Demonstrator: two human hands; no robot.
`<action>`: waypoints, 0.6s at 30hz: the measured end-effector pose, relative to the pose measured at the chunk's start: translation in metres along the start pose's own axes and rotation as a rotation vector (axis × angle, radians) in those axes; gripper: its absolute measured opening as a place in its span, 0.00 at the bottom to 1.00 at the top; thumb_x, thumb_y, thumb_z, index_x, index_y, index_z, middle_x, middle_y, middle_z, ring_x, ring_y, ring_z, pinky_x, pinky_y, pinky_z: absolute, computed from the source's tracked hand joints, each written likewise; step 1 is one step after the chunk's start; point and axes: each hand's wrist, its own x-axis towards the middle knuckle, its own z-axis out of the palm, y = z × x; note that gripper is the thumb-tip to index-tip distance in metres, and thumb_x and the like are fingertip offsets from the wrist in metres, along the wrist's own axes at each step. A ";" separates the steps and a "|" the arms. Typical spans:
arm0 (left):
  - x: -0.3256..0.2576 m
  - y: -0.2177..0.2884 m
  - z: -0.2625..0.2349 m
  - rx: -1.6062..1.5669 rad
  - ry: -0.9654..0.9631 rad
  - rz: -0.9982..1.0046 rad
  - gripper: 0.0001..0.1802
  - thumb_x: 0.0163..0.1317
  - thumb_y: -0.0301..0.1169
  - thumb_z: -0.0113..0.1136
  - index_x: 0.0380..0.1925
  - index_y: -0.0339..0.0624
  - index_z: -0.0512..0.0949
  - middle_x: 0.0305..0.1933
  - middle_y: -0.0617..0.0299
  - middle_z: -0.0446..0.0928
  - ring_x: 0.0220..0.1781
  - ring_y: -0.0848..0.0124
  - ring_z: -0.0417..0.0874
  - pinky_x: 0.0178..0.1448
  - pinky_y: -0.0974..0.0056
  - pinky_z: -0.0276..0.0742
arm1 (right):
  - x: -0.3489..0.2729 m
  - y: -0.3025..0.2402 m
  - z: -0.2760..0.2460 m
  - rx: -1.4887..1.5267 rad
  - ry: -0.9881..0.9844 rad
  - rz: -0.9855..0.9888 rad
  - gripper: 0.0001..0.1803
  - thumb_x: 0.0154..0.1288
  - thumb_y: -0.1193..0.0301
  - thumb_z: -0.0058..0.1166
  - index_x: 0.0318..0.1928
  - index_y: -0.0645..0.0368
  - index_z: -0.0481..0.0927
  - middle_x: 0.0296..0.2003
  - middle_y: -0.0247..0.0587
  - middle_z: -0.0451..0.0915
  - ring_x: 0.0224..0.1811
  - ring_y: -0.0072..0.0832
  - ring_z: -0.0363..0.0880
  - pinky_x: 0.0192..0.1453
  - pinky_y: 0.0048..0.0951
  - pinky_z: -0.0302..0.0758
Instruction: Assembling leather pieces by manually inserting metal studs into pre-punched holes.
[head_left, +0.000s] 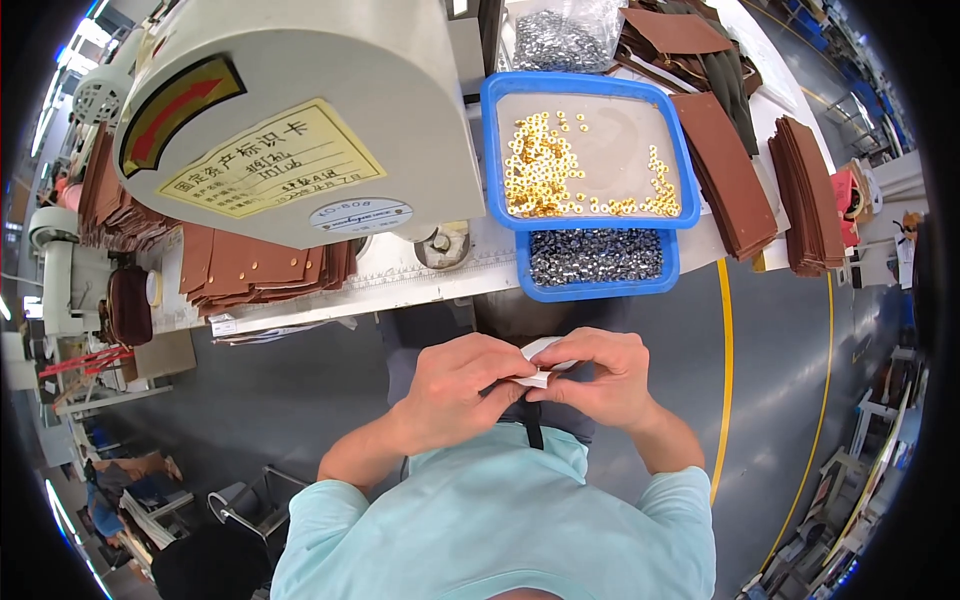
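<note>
Both my hands are raised over my lap, below the table's front edge. Between them is a small white folded piece [540, 379], perhaps paper; its exact kind I cannot make out. My left hand [462, 385] pinches its left side with thumb and fingers. From the other side, my right hand [603, 378] grips it, the fingertips close to those of the left. The fingers hide part of the white piece. Just beyond the hands stands a blue tray [600, 294] of dark metal parts, partly under another blue tray [489, 150] with small gold eyelets.
A large cream machine [300, 100] fills the table's left side. Brown leather pieces lie stacked beside it [240, 265] and at the right [725, 170]. A plastic bag [565, 40] of metal parts sits behind the trays. Yellow lines [727, 350] mark the grey floor.
</note>
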 end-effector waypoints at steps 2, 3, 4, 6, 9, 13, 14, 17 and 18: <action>-0.001 0.002 0.000 0.002 -0.013 -0.004 0.13 0.49 0.19 0.73 0.36 0.42 0.85 0.37 0.62 0.86 0.35 0.64 0.87 0.37 0.61 0.85 | -0.001 0.004 -0.001 -0.016 0.014 0.004 0.18 0.49 0.82 0.77 0.43 0.64 0.89 0.36 0.42 0.90 0.39 0.28 0.91 0.46 0.28 0.87; -0.001 0.003 0.000 -0.008 -0.028 -0.016 0.13 0.50 0.20 0.73 0.37 0.42 0.85 0.37 0.62 0.86 0.36 0.63 0.87 0.38 0.61 0.85 | 0.000 0.006 -0.003 -0.011 -0.001 -0.007 0.17 0.49 0.82 0.77 0.42 0.63 0.89 0.36 0.42 0.90 0.38 0.28 0.91 0.45 0.27 0.87; -0.001 0.004 -0.001 -0.017 -0.043 -0.029 0.13 0.51 0.20 0.73 0.38 0.41 0.85 0.38 0.61 0.87 0.37 0.62 0.88 0.39 0.61 0.86 | 0.000 0.008 -0.005 -0.006 -0.018 -0.018 0.17 0.50 0.82 0.77 0.42 0.63 0.89 0.36 0.42 0.90 0.38 0.27 0.90 0.44 0.27 0.87; -0.003 0.002 0.000 -0.028 -0.035 -0.036 0.12 0.53 0.23 0.73 0.39 0.42 0.86 0.38 0.61 0.87 0.38 0.63 0.88 0.40 0.62 0.85 | 0.000 0.013 -0.005 0.006 -0.014 -0.022 0.16 0.49 0.84 0.76 0.41 0.63 0.89 0.36 0.42 0.90 0.38 0.27 0.90 0.43 0.27 0.87; 0.010 0.015 -0.004 0.037 -0.047 -0.105 0.14 0.57 0.32 0.75 0.43 0.43 0.87 0.38 0.61 0.87 0.38 0.63 0.88 0.41 0.63 0.84 | 0.000 0.017 -0.002 0.028 0.022 -0.044 0.13 0.50 0.85 0.75 0.36 0.62 0.86 0.34 0.43 0.89 0.37 0.27 0.90 0.41 0.26 0.87; 0.008 0.007 -0.003 0.195 -0.214 -0.070 0.23 0.55 0.46 0.77 0.47 0.45 0.88 0.39 0.63 0.88 0.37 0.64 0.87 0.37 0.63 0.81 | -0.002 0.016 0.010 -0.034 0.094 -0.153 0.16 0.50 0.86 0.73 0.26 0.59 0.75 0.32 0.44 0.88 0.35 0.28 0.89 0.38 0.27 0.86; 0.007 0.007 -0.001 0.180 -0.186 -0.075 0.24 0.53 0.48 0.77 0.45 0.45 0.88 0.37 0.64 0.88 0.35 0.64 0.86 0.36 0.63 0.80 | 0.000 0.017 0.010 -0.095 0.091 -0.219 0.21 0.50 0.86 0.73 0.24 0.57 0.69 0.32 0.44 0.88 0.33 0.29 0.89 0.36 0.28 0.86; 0.007 0.003 0.000 0.170 -0.188 -0.067 0.22 0.53 0.47 0.77 0.43 0.45 0.89 0.35 0.64 0.88 0.33 0.64 0.86 0.36 0.62 0.80 | -0.002 0.021 0.012 -0.123 0.109 -0.259 0.21 0.49 0.87 0.72 0.23 0.56 0.69 0.31 0.44 0.87 0.31 0.30 0.88 0.35 0.28 0.86; 0.008 0.001 0.000 0.170 -0.188 -0.067 0.22 0.53 0.47 0.77 0.43 0.45 0.89 0.35 0.64 0.88 0.33 0.64 0.86 0.36 0.62 0.80 | -0.003 0.023 0.012 -0.123 0.109 -0.259 0.21 0.49 0.87 0.72 0.23 0.56 0.69 0.31 0.44 0.87 0.31 0.30 0.88 0.35 0.28 0.86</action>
